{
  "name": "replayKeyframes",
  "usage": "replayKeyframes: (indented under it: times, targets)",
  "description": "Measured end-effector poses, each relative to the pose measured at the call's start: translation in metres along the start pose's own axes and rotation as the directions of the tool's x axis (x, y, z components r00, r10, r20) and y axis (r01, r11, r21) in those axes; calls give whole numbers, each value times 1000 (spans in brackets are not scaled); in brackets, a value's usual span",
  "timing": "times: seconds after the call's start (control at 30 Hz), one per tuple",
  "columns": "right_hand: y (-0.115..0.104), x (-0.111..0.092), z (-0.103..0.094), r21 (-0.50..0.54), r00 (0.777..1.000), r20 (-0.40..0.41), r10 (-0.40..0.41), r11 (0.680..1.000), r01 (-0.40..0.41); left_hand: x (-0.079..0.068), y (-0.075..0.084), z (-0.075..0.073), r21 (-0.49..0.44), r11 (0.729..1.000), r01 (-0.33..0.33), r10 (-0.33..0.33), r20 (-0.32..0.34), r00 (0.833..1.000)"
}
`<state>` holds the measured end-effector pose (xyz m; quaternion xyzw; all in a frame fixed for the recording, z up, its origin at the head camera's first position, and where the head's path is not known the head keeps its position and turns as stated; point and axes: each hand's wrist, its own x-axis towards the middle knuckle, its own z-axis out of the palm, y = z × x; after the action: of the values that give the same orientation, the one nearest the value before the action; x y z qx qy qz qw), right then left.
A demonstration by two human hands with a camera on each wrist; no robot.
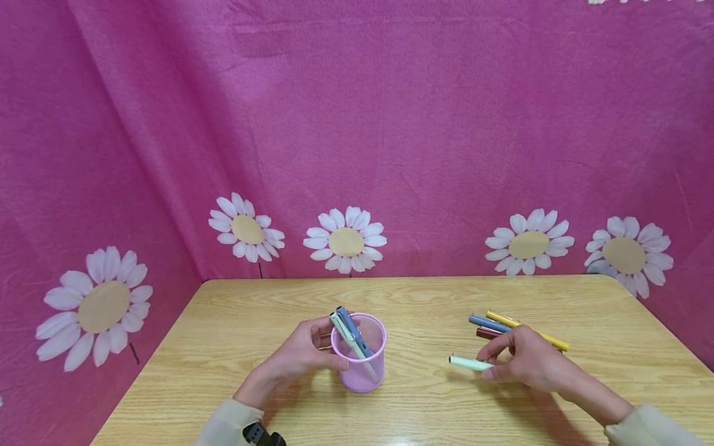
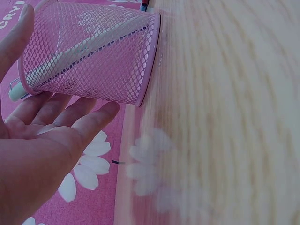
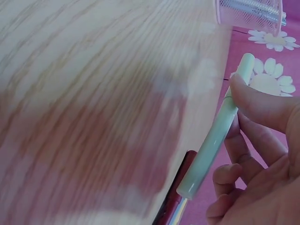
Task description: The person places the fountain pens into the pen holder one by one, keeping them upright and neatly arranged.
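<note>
Right hand (image 1: pixel 524 360) pinches the mint pen (image 1: pixel 467 363), lower right of the head view; left hand (image 1: pixel 304 350) holds the mesh cup (image 1: pixel 361 381), lower centre. Pen seems light, stiff, slick; best gripped mid-barrel.

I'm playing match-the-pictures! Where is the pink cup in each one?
Head: the cup is low down, near the middle.
Left wrist: the cup is big, at the upper left, looking sideways.
Right wrist: the cup is at the upper right, cut off by the top edge.
Shared landmark: white flowers show in all three.
</note>
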<state>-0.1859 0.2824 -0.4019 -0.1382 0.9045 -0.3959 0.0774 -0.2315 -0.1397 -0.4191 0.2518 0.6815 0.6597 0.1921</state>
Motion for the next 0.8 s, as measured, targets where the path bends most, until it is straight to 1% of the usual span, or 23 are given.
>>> replayKeyframes:
  times: [0.07,0.27,0.43,0.57,0.67,0.8]
  targets:
    - [-4,0,0,5,1000,3,7,1000,-7,0,0,0,10,1000,3,-3,-6,1000]
    - [-16,2,0,-6,1000,-8,3,1000,-3,-1,2,1,39,998,46,-44,-53,998]
    - [-26,1,2,2,1000,-15,-9,1000,9,-1,1,1,31,999,24,-23,-34,999]
    - [-34,1,4,14,1000,-21,-9,1000,9,-1,0,1,19,999,28,-28,-31,999]
    - [-40,2,5,30,1000,-25,16,999,-15,-1,0,0,18,999,34,-34,-31,999]
    - [-49,4,8,61,998,-34,48,997,-45,-1,0,0,17,1000,24,-23,-20,1000]
